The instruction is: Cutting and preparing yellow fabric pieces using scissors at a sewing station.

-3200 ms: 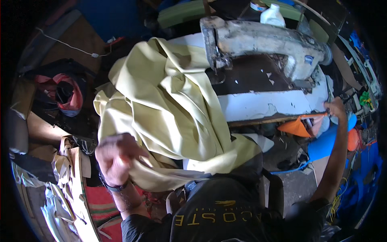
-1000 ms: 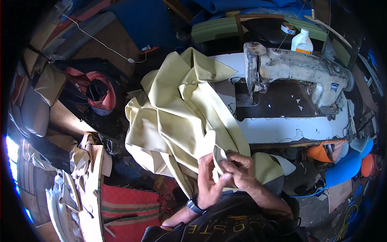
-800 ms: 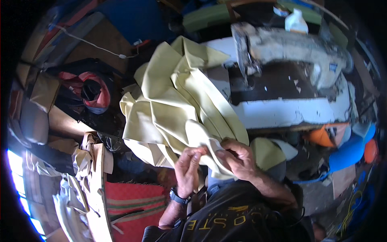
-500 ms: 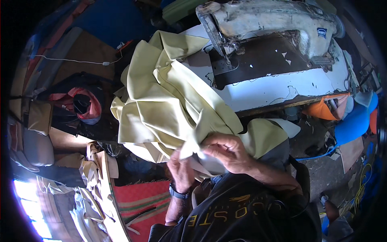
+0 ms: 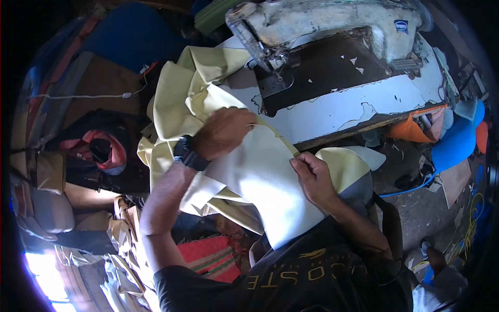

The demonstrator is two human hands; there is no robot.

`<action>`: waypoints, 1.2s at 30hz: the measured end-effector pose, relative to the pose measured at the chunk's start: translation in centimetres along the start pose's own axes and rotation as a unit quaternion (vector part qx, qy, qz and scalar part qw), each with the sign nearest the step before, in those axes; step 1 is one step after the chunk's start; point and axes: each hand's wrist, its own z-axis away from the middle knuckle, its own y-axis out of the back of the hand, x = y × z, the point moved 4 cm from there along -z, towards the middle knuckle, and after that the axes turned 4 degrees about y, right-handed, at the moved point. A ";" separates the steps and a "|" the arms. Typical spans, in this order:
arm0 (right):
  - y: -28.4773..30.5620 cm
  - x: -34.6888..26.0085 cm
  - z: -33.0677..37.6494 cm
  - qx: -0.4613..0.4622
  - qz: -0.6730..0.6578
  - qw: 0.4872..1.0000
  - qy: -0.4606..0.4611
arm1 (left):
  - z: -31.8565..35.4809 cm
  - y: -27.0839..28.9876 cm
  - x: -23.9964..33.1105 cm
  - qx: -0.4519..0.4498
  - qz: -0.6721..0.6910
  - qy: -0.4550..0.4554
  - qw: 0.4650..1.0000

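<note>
A large piece of pale yellow leather-like upholstery material (image 5: 171, 99) lies bunched at the left end of the sewing table. Part of it is folded over, so its white underside (image 5: 275, 187) faces up across my lap. My left hand (image 5: 224, 132), with a dark watch on the wrist, is closed at the upper edge of that folded part, its fingertips mostly hidden. Lower right along the same edge, my right hand (image 5: 313, 177) pinches the material between thumb and fingers. The edge runs fairly straight between the two hands.
A worn white sewing machine (image 5: 322, 26) stands on the chipped tabletop (image 5: 338, 114) beyond my hands. Orange cloth (image 5: 410, 127) and a blue rolled piece (image 5: 460, 140) are at the right. At the left are a dark bag with red lining (image 5: 112, 151) and a red striped mat (image 5: 208, 255).
My left hand has moved up and away from my right hand. The material has been turned over, showing its white underside. My right hand has moved slightly right and up.
</note>
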 end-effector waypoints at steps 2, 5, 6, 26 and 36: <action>0.6 2.1 -0.2 -0.004 0.034 0.996 -0.087 | -1.2 -2.6 -0.8 -0.048 -0.040 0.022 0.998; 1.0 2.9 -0.1 -0.006 -0.013 0.998 -0.055 | -1.2 -3.4 -0.1 0.028 -0.040 0.020 0.999; 1.1 2.9 0.0 -0.004 -0.004 0.999 -0.047 | -1.0 -3.4 0.3 0.014 0.019 0.012 1.000; 1.8 3.2 0.0 -0.003 0.048 0.998 -0.046 | -2.0 -2.6 1.4 0.006 0.106 -0.054 0.993; 2.2 -1.1 -0.8 -0.031 0.223 0.974 0.037 | -1.1 -2.6 1.7 0.027 0.066 -0.094 0.993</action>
